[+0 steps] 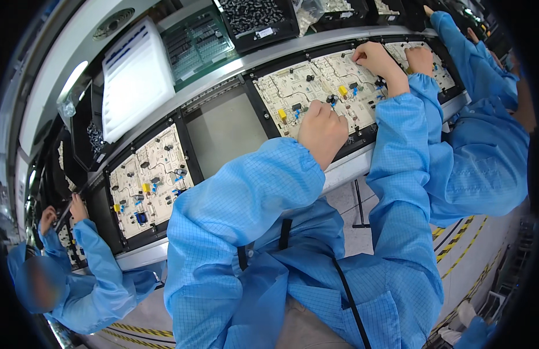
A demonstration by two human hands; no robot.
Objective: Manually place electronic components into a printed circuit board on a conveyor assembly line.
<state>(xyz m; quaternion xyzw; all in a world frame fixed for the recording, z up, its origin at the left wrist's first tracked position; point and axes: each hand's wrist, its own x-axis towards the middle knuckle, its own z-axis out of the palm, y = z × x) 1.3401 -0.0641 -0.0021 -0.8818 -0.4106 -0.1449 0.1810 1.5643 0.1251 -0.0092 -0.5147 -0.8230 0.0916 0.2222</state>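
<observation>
I had left hand [323,132] and right hand [379,60] curled over the boards [281,87] — gripping or not, I couldn't tell.

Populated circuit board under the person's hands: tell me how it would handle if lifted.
The circuit board lies flat within its black frame, so it is probably stiff. Raised parts, like the yellow component, might snag or bend if bumped.

A white rectangular plastic tray [138,87] lies beside a dark-green rectangular tray [199,68], near a square black bin [281,32] heaped with small black parts [252,14]. Yellow-and-black striped tape [455,238] marks the pale floor [354,232]; a blue-clad co-worker [100,262] is at left, beyond a round slotted vent [113,23].
</observation>
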